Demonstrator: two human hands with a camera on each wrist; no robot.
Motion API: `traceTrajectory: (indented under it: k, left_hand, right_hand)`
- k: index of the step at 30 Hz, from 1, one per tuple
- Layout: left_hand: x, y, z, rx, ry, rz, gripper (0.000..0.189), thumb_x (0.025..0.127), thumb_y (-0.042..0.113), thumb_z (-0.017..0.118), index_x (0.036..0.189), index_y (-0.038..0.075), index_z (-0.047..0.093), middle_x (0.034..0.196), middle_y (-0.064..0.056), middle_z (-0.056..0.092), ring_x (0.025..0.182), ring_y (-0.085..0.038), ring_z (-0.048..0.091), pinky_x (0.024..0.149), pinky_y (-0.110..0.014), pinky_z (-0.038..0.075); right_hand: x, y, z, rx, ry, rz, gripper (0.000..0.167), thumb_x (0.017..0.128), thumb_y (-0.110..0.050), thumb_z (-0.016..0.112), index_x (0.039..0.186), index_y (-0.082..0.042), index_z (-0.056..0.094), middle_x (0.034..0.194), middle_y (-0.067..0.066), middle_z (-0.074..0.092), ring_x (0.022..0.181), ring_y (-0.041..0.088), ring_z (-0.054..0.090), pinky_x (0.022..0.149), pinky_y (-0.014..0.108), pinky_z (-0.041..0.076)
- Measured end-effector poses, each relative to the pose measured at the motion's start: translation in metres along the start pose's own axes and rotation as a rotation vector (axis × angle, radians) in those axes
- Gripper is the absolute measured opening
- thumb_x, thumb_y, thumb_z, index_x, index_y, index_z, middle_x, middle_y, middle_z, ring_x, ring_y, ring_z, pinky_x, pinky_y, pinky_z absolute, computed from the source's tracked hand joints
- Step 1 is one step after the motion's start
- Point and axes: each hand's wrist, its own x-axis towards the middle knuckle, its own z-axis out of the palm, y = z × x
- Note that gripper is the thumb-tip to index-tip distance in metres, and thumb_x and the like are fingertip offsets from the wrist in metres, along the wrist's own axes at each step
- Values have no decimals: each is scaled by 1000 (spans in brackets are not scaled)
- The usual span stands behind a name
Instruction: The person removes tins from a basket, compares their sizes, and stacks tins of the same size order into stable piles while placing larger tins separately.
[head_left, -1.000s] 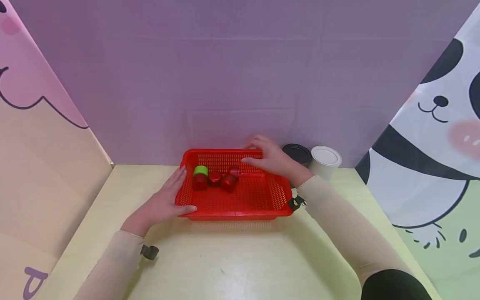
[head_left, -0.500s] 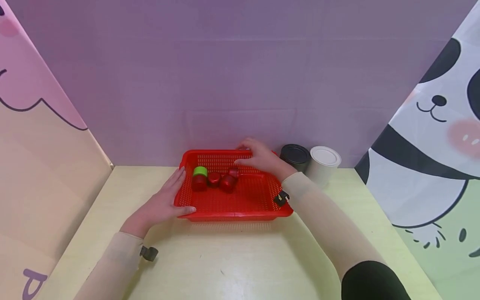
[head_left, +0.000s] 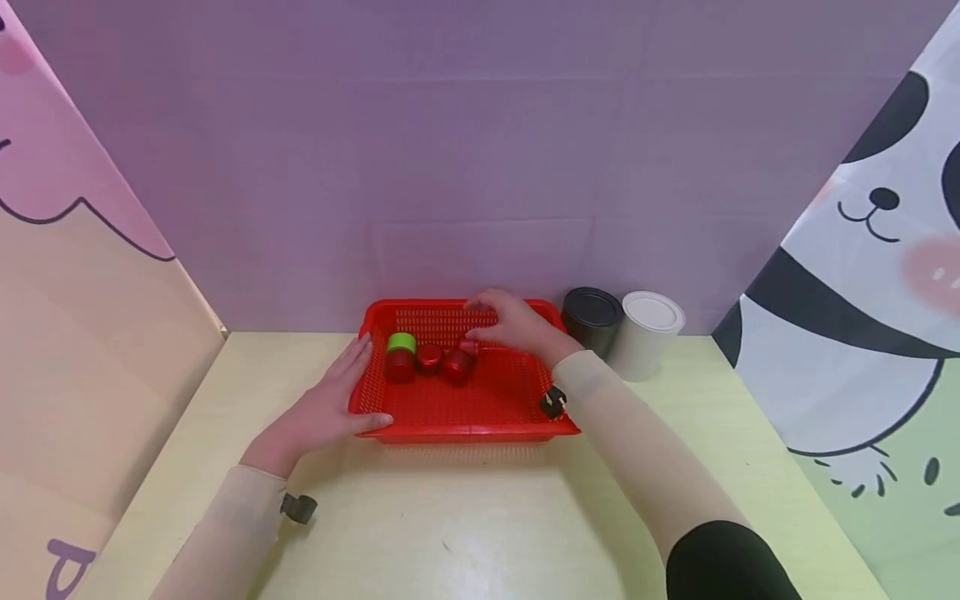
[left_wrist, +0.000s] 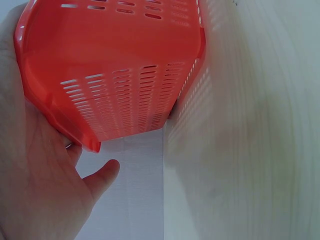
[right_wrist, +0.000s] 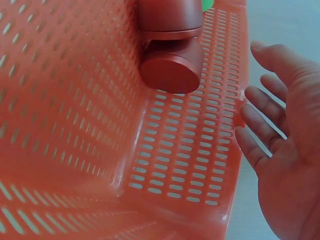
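Note:
A red perforated plastic basket (head_left: 480, 429) sits on the table. My left hand (head_left: 330, 408) touches its left end, fingers straight along the side and thumb over the front-left corner of the rim. In the basket's left half lie several small glossy red cylinders (head_left: 457, 365) and a green cylinder (head_left: 402, 341). One red cylinder (right_wrist: 170, 72) shows a flat round end in the right wrist view. My right hand (head_left: 513, 321) hovers over the basket's back, holding nothing, its fingers loosely bent. Its thumb is near the rearmost red cylinder (head_left: 468, 344); contact cannot be told.
A black lidded canister (head_left: 592, 310) and a white lidded canister (head_left: 651, 321) stand behind and right of the basket. A purple backdrop (head_left: 480, 167) rises at the table's back edge. Panels with cartoon animals flank the pale wooden table (head_left: 450, 525).
My right hand has moved left and a little down over the basket, toward the red cylinders. The left hand stays on the basket, and the cylinders look unmoved.

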Motion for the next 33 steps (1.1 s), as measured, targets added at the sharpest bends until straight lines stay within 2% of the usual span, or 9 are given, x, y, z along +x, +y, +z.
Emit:
traceTrajectory:
  k: [5,11,18,22,33]
  left_hand:
    - [0,-1,-1,3,0,-1,131,85,59,90,179,13,11,187,-3,1,170,-36,6,109,-63,56]
    - [-2,-1,-1,1,3,5,130,87,60,88,179,11,11,187,-3,0,170,-36,5,113,-64,52]
    - [-3,0,-1,5,5,12,130,87,58,89,179,11,11,187,-2,0,171,-35,5,116,-63,50]
    - [-4,1,-2,0,2,10,130,87,57,90,179,12,11,187,-2,1,171,-35,5,116,-63,50]
    - [-6,0,-5,3,2,7,129,87,57,89,179,12,10,187,-2,0,171,-35,5,117,-64,49]
  right_hand:
    - [2,1,4,-23,-49,39,53,95,-23,90,143,-13,70,141,5,68,130,27,61,111,48,57]
    - [2,1,10,-76,-105,85,58,95,-28,90,148,-16,69,145,4,67,133,26,60,113,49,56]
    - [1,-2,17,-157,-195,50,65,93,-22,92,153,-19,66,149,2,66,135,25,59,116,47,54]
    - [-1,-3,20,-187,-217,61,67,92,-19,92,154,-21,66,150,1,63,137,24,57,114,43,56]
    - [-1,-10,22,-172,-253,68,68,92,-13,91,155,-19,64,147,2,61,132,24,57,110,41,58]
